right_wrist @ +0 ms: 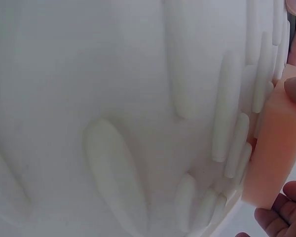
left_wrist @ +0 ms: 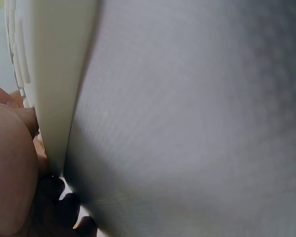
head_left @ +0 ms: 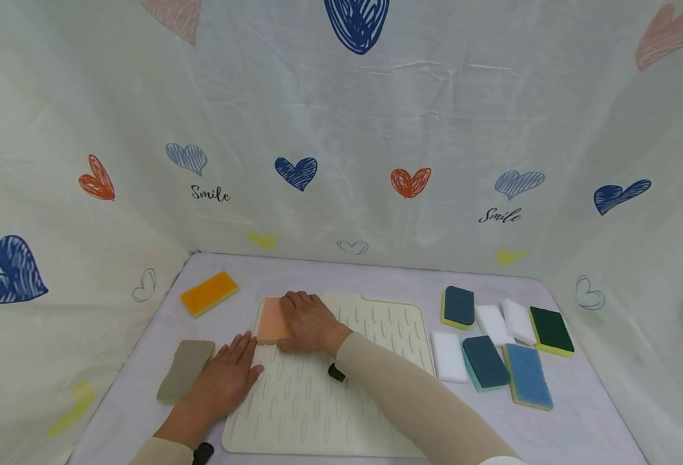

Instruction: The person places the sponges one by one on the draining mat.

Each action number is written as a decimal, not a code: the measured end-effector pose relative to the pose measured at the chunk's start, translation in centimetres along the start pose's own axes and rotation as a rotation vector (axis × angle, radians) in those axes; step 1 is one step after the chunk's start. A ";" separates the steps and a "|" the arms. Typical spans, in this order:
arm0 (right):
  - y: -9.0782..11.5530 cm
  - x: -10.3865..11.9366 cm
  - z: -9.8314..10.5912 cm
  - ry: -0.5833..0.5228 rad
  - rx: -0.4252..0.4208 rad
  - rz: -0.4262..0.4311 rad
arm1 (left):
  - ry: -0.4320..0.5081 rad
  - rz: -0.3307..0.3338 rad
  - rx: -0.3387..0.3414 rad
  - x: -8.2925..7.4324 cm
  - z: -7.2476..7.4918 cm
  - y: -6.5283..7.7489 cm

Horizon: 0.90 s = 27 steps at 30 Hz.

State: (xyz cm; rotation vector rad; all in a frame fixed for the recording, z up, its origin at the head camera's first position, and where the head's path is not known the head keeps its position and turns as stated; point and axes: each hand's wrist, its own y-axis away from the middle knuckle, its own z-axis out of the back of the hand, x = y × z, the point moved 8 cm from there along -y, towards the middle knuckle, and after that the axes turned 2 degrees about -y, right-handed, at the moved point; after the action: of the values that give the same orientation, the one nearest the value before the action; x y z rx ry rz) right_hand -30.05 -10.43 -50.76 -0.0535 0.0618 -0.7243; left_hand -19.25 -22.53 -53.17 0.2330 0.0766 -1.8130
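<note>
A peach-coloured sponge (head_left: 269, 321) lies at the far left corner of a cream ridged mat (head_left: 294, 413). My right hand (head_left: 312, 323) grips it from the right side; in the right wrist view the thumb and fingers sit at opposite ends of the sponge (right_wrist: 274, 153). My left hand (head_left: 227, 374) rests along the mat's left edge, fingers fairly straight and pointing away, fingertips close to the sponge's near corner. In the left wrist view the thick edge of the mat (left_wrist: 61, 64) runs beside that hand. A grey-brown sponge (head_left: 184, 371) is partly covered by the left hand.
An orange sponge (head_left: 209, 294) lies at the back left of the table. On the right are several sponges, among them a blue one (head_left: 528, 376), a dark green one (head_left: 552, 329) and a white block (head_left: 449, 357). A heart-printed curtain (head_left: 353, 219) surrounds the table.
</note>
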 end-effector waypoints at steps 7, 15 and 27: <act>0.4 -0.2 0.1 0.004 0.022 -0.007 | 0.012 0.005 0.014 -0.2 -0.1 -0.2; 0.7 -0.5 -0.3 -0.013 0.055 -0.023 | 0.007 -0.010 -0.004 -0.4 -0.3 -0.2; 2.3 -2.6 2.0 -0.005 0.065 -0.049 | 0.001 -0.012 -0.023 -0.1 -0.2 0.0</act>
State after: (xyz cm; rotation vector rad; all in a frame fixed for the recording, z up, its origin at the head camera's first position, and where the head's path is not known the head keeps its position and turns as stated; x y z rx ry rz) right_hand -30.36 -6.91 -48.78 0.0052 0.0319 -0.7743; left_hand -19.22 -22.38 -53.30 0.2175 0.0991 -1.8233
